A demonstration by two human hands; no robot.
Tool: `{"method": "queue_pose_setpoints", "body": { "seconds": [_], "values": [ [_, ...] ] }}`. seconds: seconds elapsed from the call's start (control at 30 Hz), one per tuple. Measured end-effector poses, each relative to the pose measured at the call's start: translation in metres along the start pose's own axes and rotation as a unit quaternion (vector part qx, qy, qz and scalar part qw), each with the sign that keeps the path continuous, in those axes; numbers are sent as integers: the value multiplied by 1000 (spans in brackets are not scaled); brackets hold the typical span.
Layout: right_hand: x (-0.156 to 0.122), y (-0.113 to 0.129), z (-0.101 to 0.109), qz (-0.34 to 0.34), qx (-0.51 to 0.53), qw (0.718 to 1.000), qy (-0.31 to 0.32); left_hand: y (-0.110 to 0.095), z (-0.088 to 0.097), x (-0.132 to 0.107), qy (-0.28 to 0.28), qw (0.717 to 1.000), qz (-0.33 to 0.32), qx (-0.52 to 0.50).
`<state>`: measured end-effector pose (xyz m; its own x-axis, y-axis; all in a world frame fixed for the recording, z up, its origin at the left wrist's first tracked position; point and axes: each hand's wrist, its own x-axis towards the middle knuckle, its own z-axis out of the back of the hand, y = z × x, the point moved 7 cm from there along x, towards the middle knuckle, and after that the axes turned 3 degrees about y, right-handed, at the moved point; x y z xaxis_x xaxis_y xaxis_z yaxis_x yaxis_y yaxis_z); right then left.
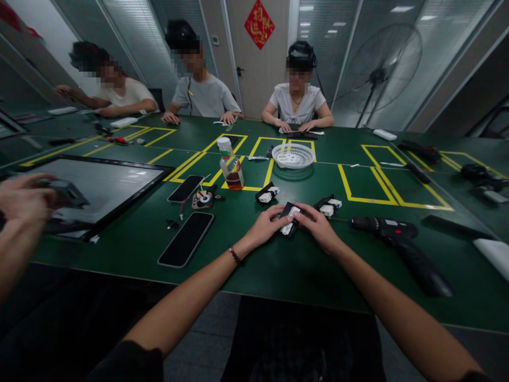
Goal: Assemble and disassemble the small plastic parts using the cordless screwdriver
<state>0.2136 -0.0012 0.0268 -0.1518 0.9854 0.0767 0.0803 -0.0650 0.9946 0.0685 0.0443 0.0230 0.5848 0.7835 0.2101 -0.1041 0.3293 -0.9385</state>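
Observation:
Between my hands, just above the green table, is a small black box-like part [289,225] with a white label or panel on its face. My left hand [265,225] grips its left side, with the thumb along the edge. At the upper right of the same part, my right hand [318,225] is closed with its fingers on the white area. A similar black-and-white part [268,194] lies beyond my left hand. Another such part [328,206] lies just past my right hand. The exact kind of these parts does not show.
A cordless drill [397,239] lies to the right, its bit pointing at my right hand. Left are two phones [186,240], a small wired motor-like part [202,199] and a bottle [231,167]. A white basket [293,156] stands ahead. A neighbour's hand [24,196] holds a grey device.

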Motion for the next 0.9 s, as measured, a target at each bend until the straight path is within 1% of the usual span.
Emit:
{"method": "queue_pose_setpoints", "body": {
  "seconds": [0.17,0.3,0.5,0.7,0.9],
  "values": [
    [1,-2,-2,-2,29,999,23,2,2,1,-8,1000,9,-23],
    [1,-1,1,-2,-1,1000,21,4,-2,1,5,998,32,-58],
    [0,2,6,1,-48,999,-1,5,-8,-2,35,988,74,-132],
    [0,1,7,-2,-53,999,-3,2,-9,-3,56,986,76,-136],
    [-1,-1,6,-8,-30,999,8,5,-8,-4,55,985,85,-140]
  ]
}}
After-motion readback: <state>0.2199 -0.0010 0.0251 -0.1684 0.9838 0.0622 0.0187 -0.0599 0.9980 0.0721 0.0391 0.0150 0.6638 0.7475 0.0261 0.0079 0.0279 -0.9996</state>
